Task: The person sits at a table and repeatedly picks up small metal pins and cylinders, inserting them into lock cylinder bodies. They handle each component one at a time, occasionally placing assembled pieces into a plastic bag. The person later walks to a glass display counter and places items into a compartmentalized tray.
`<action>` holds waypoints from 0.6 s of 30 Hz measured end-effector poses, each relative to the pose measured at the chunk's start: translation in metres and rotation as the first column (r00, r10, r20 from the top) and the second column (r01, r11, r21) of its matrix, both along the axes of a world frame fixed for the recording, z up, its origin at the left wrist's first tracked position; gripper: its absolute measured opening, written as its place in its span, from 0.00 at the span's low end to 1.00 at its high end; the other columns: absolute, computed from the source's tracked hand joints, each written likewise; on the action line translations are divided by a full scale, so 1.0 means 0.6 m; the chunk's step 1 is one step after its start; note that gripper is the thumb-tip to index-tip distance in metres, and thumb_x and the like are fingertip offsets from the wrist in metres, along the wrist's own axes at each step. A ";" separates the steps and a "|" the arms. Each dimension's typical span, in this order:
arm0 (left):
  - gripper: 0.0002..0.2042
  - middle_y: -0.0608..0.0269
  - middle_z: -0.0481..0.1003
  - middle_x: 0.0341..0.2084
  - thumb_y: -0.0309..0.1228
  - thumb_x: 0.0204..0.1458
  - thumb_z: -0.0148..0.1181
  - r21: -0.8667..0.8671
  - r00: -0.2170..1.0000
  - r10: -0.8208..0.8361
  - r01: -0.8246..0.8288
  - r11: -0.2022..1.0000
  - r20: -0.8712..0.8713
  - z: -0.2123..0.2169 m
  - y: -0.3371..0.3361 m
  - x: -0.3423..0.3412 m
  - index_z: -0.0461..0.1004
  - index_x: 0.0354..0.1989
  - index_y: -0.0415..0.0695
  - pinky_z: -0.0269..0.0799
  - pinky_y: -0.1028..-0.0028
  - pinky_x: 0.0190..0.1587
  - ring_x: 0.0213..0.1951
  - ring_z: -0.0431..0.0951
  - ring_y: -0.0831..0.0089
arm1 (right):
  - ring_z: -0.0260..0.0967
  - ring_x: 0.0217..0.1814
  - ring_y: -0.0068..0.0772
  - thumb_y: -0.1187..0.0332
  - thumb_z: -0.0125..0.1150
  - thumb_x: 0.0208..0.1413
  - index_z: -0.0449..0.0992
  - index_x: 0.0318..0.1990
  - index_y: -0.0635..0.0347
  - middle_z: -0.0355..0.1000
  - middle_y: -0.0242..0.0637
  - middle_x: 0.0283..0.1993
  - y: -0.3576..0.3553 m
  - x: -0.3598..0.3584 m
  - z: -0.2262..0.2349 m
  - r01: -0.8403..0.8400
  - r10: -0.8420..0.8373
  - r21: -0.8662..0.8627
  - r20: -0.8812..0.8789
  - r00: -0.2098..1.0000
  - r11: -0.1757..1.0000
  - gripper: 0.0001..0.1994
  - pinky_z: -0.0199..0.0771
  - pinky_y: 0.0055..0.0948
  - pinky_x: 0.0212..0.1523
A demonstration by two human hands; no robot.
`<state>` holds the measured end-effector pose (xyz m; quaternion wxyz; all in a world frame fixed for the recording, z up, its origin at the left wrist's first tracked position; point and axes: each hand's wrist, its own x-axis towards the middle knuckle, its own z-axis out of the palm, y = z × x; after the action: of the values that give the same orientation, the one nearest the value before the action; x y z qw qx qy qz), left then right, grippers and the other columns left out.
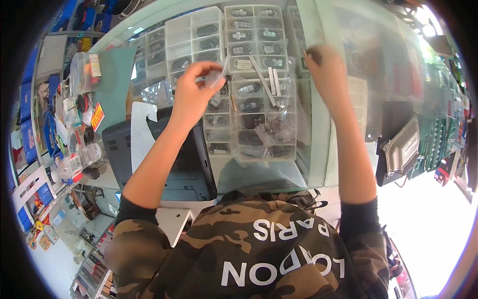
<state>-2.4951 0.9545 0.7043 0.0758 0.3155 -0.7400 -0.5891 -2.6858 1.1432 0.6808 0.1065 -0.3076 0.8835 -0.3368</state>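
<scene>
Pinching a small clear plastic bag (217, 75) between thumb and fingers, the left hand (191, 94) is up over the glass counter (318, 149); the right hand (326, 70) is blurry, so I cannot tell what it grips; the thin bag could slip and drop onto the trays of car keys (254, 65) if the pinch gets loose.

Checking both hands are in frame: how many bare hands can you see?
2: the left hand pinches a small clear bag over the compartment trays; the right hand is raised, blurred.
</scene>
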 end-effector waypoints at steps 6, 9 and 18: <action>0.17 0.62 0.68 0.39 0.22 0.37 0.62 -0.492 0.953 -0.252 0.303 0.816 0.170 0.000 0.048 0.026 0.70 0.39 0.43 0.66 0.75 0.39 0.42 0.69 0.67 | 0.68 0.36 0.50 0.76 0.54 0.43 0.71 0.33 0.63 0.67 0.47 0.34 -0.008 0.099 -0.003 -0.001 -0.002 -0.116 -0.022 1.000 0.993 0.07 0.69 0.40 0.35; 0.21 0.58 0.66 0.44 0.26 0.36 0.64 -0.508 0.945 -0.257 0.327 0.797 0.204 -0.003 0.054 0.021 0.68 0.43 0.43 0.61 0.68 0.49 0.48 0.65 0.60 | 0.68 0.37 0.49 0.79 0.48 0.42 0.72 0.34 0.64 0.68 0.48 0.36 -0.044 0.138 -0.009 -0.048 0.048 0.008 -0.061 0.997 0.999 0.10 0.70 0.38 0.38; 0.36 0.59 0.51 0.61 0.53 0.45 0.52 -0.762 0.812 -0.444 0.546 0.348 0.378 0.020 0.066 0.009 0.54 0.60 0.47 0.34 0.52 0.62 0.63 0.47 0.59 | 0.70 0.35 0.47 0.75 0.59 0.35 0.70 0.31 0.65 0.69 0.46 0.34 -0.042 0.171 0.040 -0.321 0.323 -0.039 0.195 0.926 0.946 0.11 0.72 0.38 0.34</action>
<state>-2.4897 0.9942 0.7161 -0.0018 0.0292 -0.9910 -0.1305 -2.5829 1.1181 0.7051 0.2470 -0.4136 0.8048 -0.3468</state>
